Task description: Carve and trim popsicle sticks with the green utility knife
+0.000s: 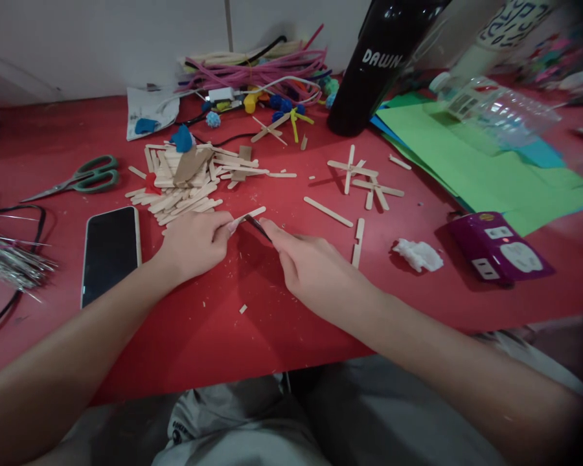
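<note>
Head view: one wooden stick [256,211] is held over the front half of the red table [223,336], between two bare hands. Its long axis runs from 8 to 2 o'clock, the free rounded end towards 2. The left hand [199,241] has its grip clenched on the lower end; the right hand [315,268] grasps one dark slim tool [258,227] (its exact kind I cannot tell), tip angled between 10 and 11 o'clock and meeting the stick.

Around the held stick, a pile of sticks [194,194] lies at 10 o'clock, too overlapped to count. Two crossed-stick pieces [352,169] lie near 2 o'clock, touching or nearly so. One loose plain stick [328,211] is at 3, one notched stick [358,243] between 3 and 4.

Farther out: one phone [111,255] between 8 and 9, one pair of scissors [94,176] between 9 and 10, one black bottle [369,71] lettered DAWN towards 1, and one crumpled white wad [419,254] plus one purple box [476,243] just past 3.
</note>
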A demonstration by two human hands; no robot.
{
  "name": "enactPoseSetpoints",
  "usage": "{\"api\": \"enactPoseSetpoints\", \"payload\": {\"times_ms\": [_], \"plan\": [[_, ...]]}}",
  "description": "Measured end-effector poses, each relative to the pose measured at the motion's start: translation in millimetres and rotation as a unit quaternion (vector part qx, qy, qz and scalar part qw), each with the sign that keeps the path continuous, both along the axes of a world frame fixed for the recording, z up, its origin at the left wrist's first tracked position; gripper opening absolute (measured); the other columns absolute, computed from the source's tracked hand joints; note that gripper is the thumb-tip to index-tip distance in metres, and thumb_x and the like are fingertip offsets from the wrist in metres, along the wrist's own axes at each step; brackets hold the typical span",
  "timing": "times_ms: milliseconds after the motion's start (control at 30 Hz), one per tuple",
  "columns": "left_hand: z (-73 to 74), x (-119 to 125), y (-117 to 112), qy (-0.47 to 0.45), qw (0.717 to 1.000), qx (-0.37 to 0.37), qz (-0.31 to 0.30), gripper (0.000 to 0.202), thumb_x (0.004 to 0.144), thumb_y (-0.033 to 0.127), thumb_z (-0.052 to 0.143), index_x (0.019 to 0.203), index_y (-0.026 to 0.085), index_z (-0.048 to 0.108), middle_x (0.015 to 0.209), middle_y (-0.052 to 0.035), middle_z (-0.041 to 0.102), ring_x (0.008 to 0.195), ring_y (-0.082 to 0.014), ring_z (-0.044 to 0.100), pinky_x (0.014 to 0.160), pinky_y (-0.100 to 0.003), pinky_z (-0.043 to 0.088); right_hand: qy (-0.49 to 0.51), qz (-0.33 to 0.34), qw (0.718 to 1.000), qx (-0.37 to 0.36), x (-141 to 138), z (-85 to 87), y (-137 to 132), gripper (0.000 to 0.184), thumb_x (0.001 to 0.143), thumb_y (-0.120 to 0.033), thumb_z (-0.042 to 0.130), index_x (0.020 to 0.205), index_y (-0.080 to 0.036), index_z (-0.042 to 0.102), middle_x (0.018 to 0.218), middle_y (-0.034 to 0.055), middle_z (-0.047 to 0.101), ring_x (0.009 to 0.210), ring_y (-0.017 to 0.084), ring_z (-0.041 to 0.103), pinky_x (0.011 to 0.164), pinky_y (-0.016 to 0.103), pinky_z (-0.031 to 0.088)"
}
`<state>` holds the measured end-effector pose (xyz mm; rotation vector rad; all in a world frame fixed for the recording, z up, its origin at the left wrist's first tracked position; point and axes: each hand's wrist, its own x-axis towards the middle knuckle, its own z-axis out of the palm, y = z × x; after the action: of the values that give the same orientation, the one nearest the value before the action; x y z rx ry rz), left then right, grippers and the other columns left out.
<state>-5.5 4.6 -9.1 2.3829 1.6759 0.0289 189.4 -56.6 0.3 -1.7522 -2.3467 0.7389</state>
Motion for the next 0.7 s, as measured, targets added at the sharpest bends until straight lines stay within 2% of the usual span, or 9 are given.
{"api": "enactPoseSetpoints", "payload": {"times_ms": [200,700], "plan": [[-2.7,-1.2,-0.2,-0.008,1.0,0.004,0.0,0.031,0.09,0.036,0.038,0.072,0.021,0.059,0.068,-0.0037,0.061,0.067,-0.0181,0.052,0.059,-0.03,0.028,-0.002,-0.001,1.0,-0.023,1.0,6.4,2.2,0.067,0.088,-0.007,0.037,0.154,-0.02,0.035,0.082,0.0072,0.067,0.064,0.019,0.057,0.056,0.026,0.033],[-3.7,-1.5,-0.2,-0.018,1.0,-0.002,0.004,0.031,0.09,0.036,0.037,0.072,0.021,0.057,0.068,-0.0038,0.059,0.066,-0.0183,0.049,0.059,-0.031,0.028,-0.006,0.007,1.0,-0.008,0.5,3.5,1.6,0.067,0.088,-0.008,0.038,0.154,-0.019,0.036,0.084,0.0087,0.067,0.065,0.018,0.055,0.056,0.026,0.032]]}}
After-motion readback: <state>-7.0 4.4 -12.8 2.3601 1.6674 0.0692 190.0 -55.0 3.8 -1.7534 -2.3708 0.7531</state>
